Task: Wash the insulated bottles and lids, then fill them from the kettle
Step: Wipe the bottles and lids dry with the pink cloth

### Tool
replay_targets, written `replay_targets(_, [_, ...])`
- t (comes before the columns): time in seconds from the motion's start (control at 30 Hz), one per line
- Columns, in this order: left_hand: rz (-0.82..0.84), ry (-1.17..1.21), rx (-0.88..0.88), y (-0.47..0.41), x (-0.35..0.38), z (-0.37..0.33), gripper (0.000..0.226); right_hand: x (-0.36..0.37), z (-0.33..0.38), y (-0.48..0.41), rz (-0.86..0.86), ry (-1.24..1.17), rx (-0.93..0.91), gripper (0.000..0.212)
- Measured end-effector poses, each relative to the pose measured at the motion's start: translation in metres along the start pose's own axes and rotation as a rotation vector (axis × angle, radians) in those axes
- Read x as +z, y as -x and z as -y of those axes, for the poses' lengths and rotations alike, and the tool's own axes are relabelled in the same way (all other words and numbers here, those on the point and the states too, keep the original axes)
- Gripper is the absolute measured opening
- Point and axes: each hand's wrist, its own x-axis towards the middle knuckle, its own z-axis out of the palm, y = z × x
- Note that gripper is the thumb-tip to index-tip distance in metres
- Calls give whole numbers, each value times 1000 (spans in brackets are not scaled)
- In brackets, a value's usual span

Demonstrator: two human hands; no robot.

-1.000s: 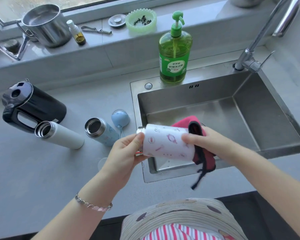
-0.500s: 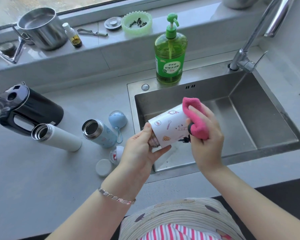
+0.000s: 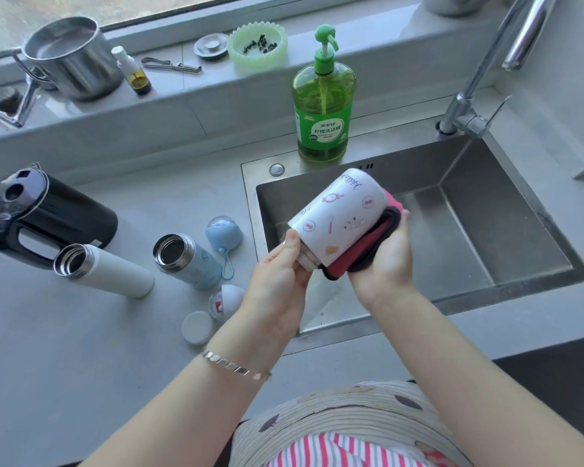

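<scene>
Over the sink's front left part, my left hand (image 3: 280, 281) grips the neck end of a white printed bottle (image 3: 341, 214), which is tilted with its base up and away. My right hand (image 3: 385, 257) holds a pink cloth (image 3: 361, 251) wrapped under the bottle's side. On the counter to the left stand a plain white bottle (image 3: 105, 271) and a light blue bottle (image 3: 186, 261), both uncapped. A blue lid (image 3: 223, 230), a white round lid (image 3: 226, 299) and a flat white cap (image 3: 196, 326) lie near them. The black kettle (image 3: 48, 217) stands at far left.
A green dish soap pump bottle (image 3: 324, 106) stands on the steel sink (image 3: 486, 210) rim at the back. The faucet (image 3: 479, 79) rises at the back right. On the window ledge sit a steel pot (image 3: 71, 55), a small bottle (image 3: 134, 70) and a green dish (image 3: 257, 45).
The bottle has tipped from lying sideways to base up and away. My right hand with the cloth slid from the base end to under the bottle's side.
</scene>
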Motion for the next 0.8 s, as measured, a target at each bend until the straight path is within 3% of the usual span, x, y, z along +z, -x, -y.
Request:
replay_targets(0.13, [-28,31,-79,1,-1,5,29,-7,-29,10,-42,211,37,56])
replay_targets(0.33, [49,-60,-152,9,-12,4,30,-13,-25,12,-88,199,89,55])
replay_targets(0.43, [72,-68,-227,14,-25,-5,28,-20,-12,9,16,141,49,48])
replay_targets(0.53, [100,-110,-265,14,-44,-17,22,-23,7,7,223,235,94,38])
replay_targets(0.7, [189,-350,-250,12,-58,-28,26,-25,33,4,481,908,229,41])
replay_targets(0.8, [198,-557,-143,11,-50,-31,25,-13,37,16,566,1415,118,34])
